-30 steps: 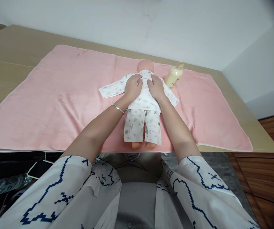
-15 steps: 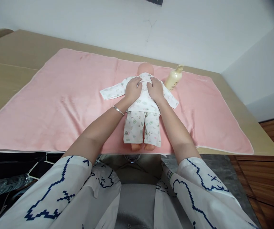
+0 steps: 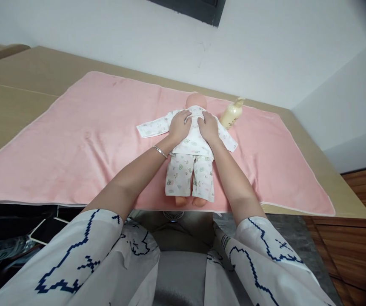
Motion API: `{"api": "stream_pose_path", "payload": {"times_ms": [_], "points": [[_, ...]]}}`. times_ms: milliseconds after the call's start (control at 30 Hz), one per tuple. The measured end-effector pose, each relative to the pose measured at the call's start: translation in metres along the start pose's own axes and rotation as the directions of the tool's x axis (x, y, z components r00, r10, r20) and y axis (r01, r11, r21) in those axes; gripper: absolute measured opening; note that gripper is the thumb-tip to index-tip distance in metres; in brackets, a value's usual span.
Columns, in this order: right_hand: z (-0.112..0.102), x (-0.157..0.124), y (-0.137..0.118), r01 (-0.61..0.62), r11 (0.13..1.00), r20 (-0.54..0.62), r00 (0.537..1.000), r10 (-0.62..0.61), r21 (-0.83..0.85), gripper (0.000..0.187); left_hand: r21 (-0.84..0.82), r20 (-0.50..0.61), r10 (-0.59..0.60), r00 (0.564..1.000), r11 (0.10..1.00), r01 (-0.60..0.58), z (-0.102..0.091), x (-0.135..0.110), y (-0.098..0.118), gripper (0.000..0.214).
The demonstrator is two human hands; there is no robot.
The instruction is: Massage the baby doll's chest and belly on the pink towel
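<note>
A baby doll [image 3: 191, 168] in white printed pyjamas lies on a pink blanket [image 3: 84, 136], head away from me and feet at the near edge. My left hand [image 3: 179, 124] rests flat on the doll's left shoulder, fingers stretched toward the collar. My right hand [image 3: 209, 126] lies flat on the other shoulder in the same way. Both hands press on the white top [image 3: 193, 142] and hold nothing. A thin bracelet sits on my left wrist. A cream pump bottle [image 3: 232, 114] stands just right of the doll's head.
The blanket covers a tan table [image 3: 13, 89] against a white wall. A wooden floor [image 3: 361, 191] shows at the right. Dark objects and a clear plastic bottle [image 3: 4, 246] lie low at the left, below the table edge.
The view has tilted so the scene sits slightly lower in the frame. My hands stay on the doll's shoulders with hardly any shift.
</note>
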State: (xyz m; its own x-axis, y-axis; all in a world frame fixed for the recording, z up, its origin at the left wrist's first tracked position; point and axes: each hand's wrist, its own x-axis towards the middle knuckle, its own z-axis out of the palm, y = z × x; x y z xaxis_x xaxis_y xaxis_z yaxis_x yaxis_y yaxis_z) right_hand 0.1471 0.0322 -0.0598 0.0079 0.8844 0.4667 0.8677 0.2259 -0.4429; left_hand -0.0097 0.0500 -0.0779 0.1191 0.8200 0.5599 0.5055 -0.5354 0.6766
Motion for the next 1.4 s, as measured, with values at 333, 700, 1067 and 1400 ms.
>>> {"api": "stream_pose_path", "payload": {"times_ms": [333,700,1067,1400], "points": [[-0.001,-0.001,0.000,0.027,0.999,-0.029,0.999,-0.027,0.023,0.046,-0.028,-0.006,-0.019,1.000,0.999,0.019,-0.002,-0.001,0.005,0.035],[-0.002,-0.001,-0.002,0.008,1.000,-0.030,1.000,-0.008,0.007,0.048,-0.013,0.007,-0.022,1.000,1.000,0.022,-0.005,-0.002,0.010,0.034],[-0.001,-0.001,0.001,0.014,0.999,-0.012,1.000,-0.014,0.031,0.050,-0.018,-0.001,-0.020,1.000,1.000,0.020,-0.001,-0.001,0.004,0.034],[0.002,0.000,0.005,0.012,0.999,-0.029,1.000,-0.012,0.032,0.053,-0.036,0.003,-0.026,1.000,0.999,0.026,-0.002,-0.002,0.005,0.034]]}}
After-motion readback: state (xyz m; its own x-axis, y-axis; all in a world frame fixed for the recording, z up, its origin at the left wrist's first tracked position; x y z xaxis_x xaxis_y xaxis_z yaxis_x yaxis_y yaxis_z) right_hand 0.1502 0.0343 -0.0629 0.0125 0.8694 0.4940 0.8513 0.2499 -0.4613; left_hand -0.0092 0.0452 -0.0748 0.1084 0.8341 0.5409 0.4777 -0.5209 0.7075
